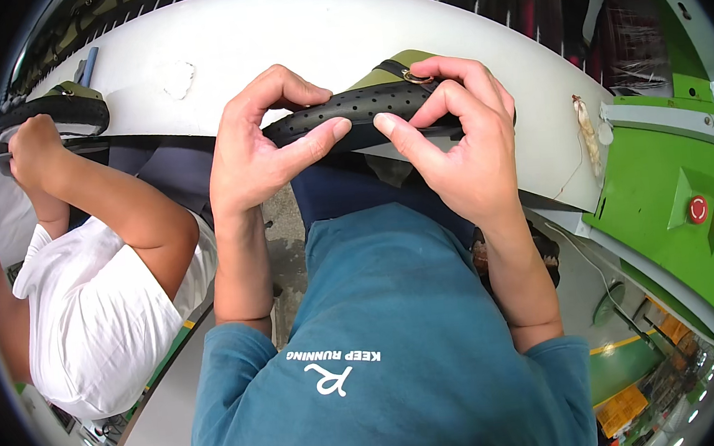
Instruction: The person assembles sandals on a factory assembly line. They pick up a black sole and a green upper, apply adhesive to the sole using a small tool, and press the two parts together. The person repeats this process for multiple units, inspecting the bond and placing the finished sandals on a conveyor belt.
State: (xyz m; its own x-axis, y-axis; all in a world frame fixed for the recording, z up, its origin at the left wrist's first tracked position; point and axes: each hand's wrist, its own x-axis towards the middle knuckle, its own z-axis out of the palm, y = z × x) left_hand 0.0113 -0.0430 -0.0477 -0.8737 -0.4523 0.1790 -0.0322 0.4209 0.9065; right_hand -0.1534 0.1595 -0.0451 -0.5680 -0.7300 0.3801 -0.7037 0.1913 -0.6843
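Shoe [364, 103] between both hands [250, 147] [476, 142]

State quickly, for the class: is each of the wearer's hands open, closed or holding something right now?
Left hand: closed, holding the olive-and-black shoe.
Right hand: closed, holding the same shoe beside its metal buckle.

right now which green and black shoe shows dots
The central shoe, held in the person's left hand and right hand; none are visible on the co-worker's shoe at far left.
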